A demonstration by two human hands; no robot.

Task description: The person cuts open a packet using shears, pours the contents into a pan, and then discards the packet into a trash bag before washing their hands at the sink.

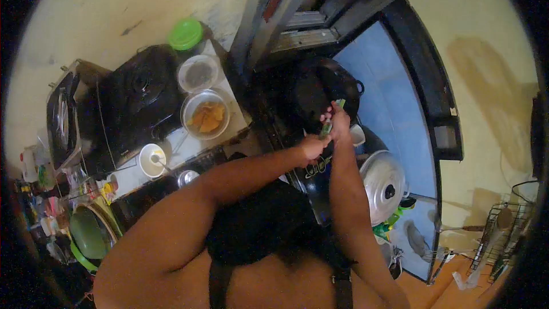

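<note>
Black stove (143, 94) at ten o'clock from the middle. Dark wok (311, 88) at twelve, just past both hands. Silver pot lid (384, 186) at four o'clock of the wok. Bowl (206, 115) of orange pieces at nine o'clock of the wok, beside the stove. Right hand (338, 125) over the wok's near rim, closed around a green stalk (327, 127). Left hand (313, 147) at seven o'clock of the right, fingers curled on the stalk's lower end. Stalk tilted, tip toward one o'clock.

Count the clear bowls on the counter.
2. The bowl of orange food sits nearer the person; the emptier bowl lies just beyond it, below the green lid. Clutter may hide more.
</note>
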